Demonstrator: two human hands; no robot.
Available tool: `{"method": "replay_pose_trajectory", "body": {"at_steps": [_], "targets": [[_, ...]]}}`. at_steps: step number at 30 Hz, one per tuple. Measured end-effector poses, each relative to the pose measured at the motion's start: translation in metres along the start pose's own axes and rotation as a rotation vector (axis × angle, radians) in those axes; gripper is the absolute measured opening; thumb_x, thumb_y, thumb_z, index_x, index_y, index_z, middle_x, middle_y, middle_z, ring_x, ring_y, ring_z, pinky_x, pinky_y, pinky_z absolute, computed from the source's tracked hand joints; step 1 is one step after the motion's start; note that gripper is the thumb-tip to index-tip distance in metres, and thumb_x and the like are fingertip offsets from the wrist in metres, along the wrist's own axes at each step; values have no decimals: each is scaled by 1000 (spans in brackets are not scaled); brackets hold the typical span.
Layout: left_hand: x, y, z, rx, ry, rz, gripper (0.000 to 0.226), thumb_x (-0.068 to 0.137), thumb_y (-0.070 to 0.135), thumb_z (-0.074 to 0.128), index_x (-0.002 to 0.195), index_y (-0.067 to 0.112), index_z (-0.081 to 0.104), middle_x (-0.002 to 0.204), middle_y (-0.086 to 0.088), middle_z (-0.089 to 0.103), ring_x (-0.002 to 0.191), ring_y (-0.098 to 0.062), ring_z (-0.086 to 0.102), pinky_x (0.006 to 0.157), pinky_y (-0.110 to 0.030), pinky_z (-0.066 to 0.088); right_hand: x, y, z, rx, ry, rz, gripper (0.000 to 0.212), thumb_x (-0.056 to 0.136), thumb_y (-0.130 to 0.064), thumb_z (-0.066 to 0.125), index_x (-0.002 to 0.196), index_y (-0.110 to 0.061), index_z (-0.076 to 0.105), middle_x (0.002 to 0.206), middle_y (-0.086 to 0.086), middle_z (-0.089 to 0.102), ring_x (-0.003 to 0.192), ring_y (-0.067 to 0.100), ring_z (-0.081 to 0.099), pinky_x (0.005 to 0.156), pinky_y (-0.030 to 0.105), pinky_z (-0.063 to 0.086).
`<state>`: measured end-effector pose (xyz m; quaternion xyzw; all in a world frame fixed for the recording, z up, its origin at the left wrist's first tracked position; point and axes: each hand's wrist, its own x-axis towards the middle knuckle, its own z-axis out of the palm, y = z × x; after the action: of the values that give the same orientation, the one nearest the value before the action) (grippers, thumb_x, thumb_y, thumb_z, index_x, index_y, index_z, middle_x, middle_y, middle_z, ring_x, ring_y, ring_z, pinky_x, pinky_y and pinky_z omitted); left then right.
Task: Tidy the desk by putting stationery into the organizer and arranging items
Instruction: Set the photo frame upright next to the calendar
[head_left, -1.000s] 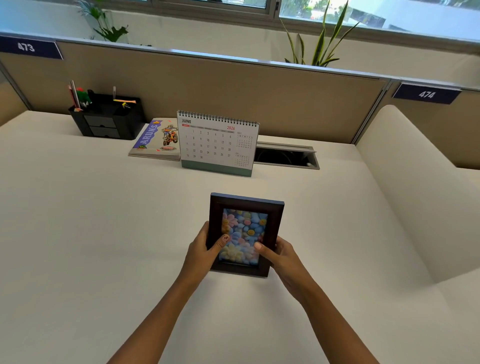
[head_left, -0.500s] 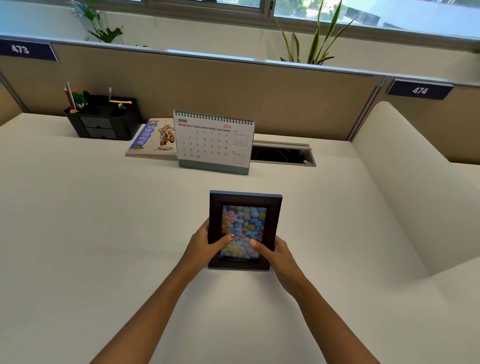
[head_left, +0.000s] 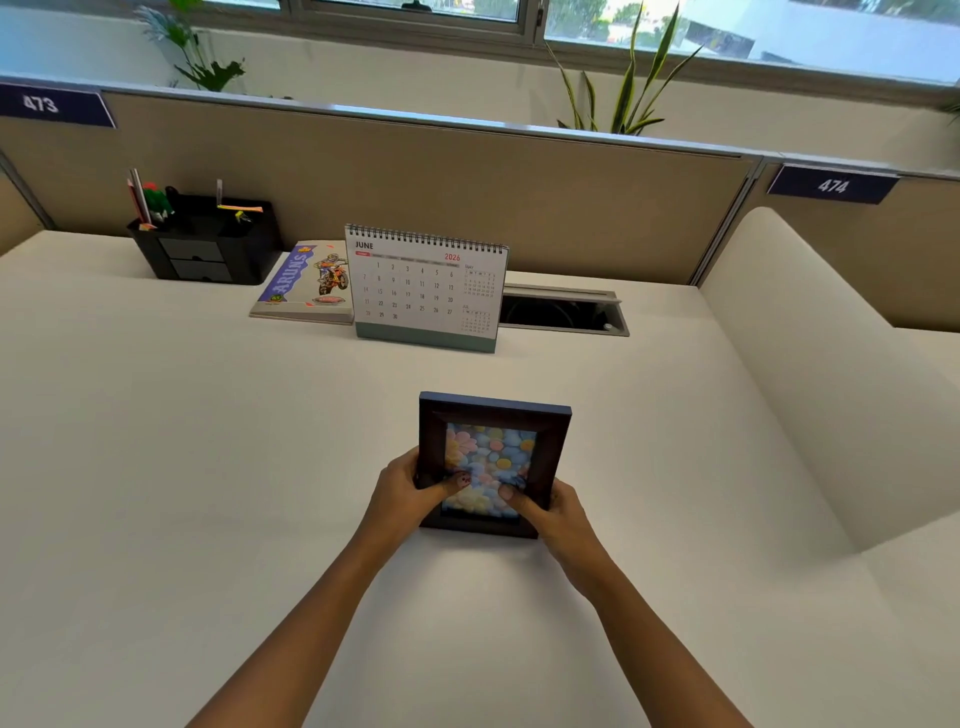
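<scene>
A dark wooden photo frame (head_left: 493, 421) with a picture of pastel flowers stands upright near the middle of the white desk (head_left: 182, 467). My left hand (head_left: 408, 491) grips its lower left side, thumb on the glass. My right hand (head_left: 558, 512) grips its lower right corner, thumb also on the picture. At the back left stands the black organizer (head_left: 208, 247) with pens and pencils sticking out of it. A notebook with a motorbike cover (head_left: 311, 283) lies flat beside it. A June desk calendar (head_left: 428, 288) stands to the notebook's right.
A cable slot (head_left: 563, 314) is open in the desk behind the calendar. A beige partition (head_left: 467, 182) closes the back edge, and a raised white divider (head_left: 831, 364) runs along the right. Plants stand behind the partition.
Both hands have shifted the frame slightly away from me toward the calendar. Their grip on its lower sides is the same.
</scene>
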<state>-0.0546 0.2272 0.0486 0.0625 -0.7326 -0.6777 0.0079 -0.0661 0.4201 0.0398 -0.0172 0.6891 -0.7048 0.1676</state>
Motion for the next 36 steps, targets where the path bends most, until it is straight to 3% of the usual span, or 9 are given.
{"method": "replay_pose_trajectory", "body": {"at_steps": [4, 8, 14, 18, 20, 24, 29, 33, 36], "targets": [[0, 0, 0, -2, 21, 1, 28, 74, 17, 76, 92, 33, 61, 96, 11, 68, 87, -3, 66, 70, -17, 54, 0, -1, -2, 11, -22, 20, 31, 84, -20, 69, 114, -19, 63, 110, -4, 71, 104, 12, 66, 83, 22, 54], [-1, 3, 1, -10, 23, 7, 29, 75, 15, 75, 92, 34, 59, 94, 14, 66, 83, 2, 64, 65, -14, 53, 1, -2, -3, 14, -51, 37, 37, 81, -23, 71, 116, -16, 63, 112, -2, 71, 106, 14, 66, 89, 26, 53], [-2, -2, 2, 30, 32, 67, 30, 77, 22, 73, 97, 37, 55, 100, 14, 64, 93, -4, 62, 69, -14, 53, 0, -1, -3, 50, -40, 34, 30, 82, -21, 69, 111, -17, 65, 108, -4, 72, 103, 12, 67, 81, 21, 53], [3, -13, 1, 55, 137, 119, 18, 94, 40, 44, 110, 46, 51, 109, 13, 60, 98, -6, 57, 79, -13, 47, 6, -2, -12, 54, 5, 17, 26, 84, -20, 68, 109, -19, 65, 106, -6, 73, 101, 10, 67, 79, 19, 54], [8, -19, 0, 73, 156, 129, 31, 94, 42, 30, 115, 43, 53, 108, 13, 60, 97, -4, 55, 81, -10, 43, 13, -4, -21, 64, 50, -7, 28, 84, -19, 69, 111, -16, 66, 108, -3, 72, 102, 13, 67, 82, 22, 54], [19, -25, 9, 133, 95, 117, 34, 98, 35, 30, 121, 31, 56, 114, 9, 62, 105, 3, 54, 87, -4, 38, 33, -11, -44, 86, 117, -52, 34, 83, -18, 69, 116, -10, 64, 111, 2, 71, 104, 18, 67, 86, 27, 55], [43, -36, 25, 436, 37, 88, 34, 99, 28, 39, 131, 22, 51, 133, 3, 54, 123, -10, 48, 107, -23, 34, 68, -29, -69, 125, 139, -58, 42, 79, -22, 70, 118, -10, 61, 116, 6, 69, 106, 21, 66, 88, 31, 55], [66, -46, 36, 893, -49, 135, 50, 99, 33, 37, 146, 22, 26, 155, 4, 22, 143, -14, 17, 117, -28, 7, 98, -43, -85, 131, 124, -67, 66, 62, -42, 83, 117, -13, 62, 116, 5, 69, 108, 23, 65, 93, 36, 53], [83, -52, 39, 1118, -42, 140, 55, 98, 41, 23, 149, 24, 14, 158, 2, 8, 146, -19, 6, 117, -35, -1, 124, -48, -95, 106, 126, -50, 46, 78, -31, 72, 119, -13, 60, 119, 6, 68, 110, 23, 64, 98, 41, 50]]}}
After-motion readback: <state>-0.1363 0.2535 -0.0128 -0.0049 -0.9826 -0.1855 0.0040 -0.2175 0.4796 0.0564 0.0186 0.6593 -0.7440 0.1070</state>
